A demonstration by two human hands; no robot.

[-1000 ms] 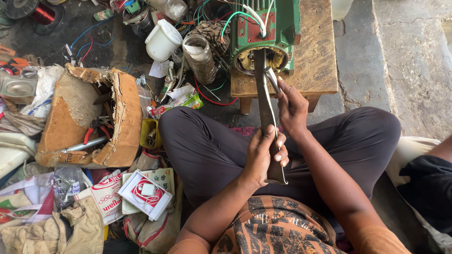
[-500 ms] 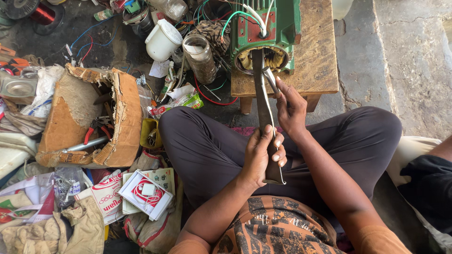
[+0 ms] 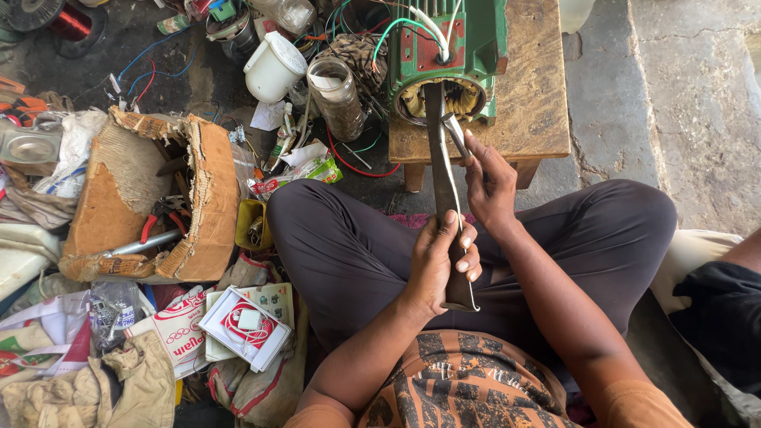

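on the wooden stool [image 3: 539, 95] stands the green motor housing [image 3: 476, 40]; left hand [image 3: 438, 265] clenches a long metal bar [image 3: 441, 170] poked into its windings [image 3: 456, 99]; right hand [image 3: 491, 178] pinches a small tool [image 3: 455, 133] there; windings apparently remain inside.

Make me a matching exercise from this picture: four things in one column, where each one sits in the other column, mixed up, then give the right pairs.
Things:
1. long flat metal bar
2. green motor housing
3. white plastic jug
4. torn cardboard box

Places:
A. on the floor at the left, with tools inside
B. on the small wooden stool
C. gripped by the left hand, its far end at the motor's opening
D. on the floor among wires and jars, left of the motor

Pairs: 1-C, 2-B, 3-D, 4-A
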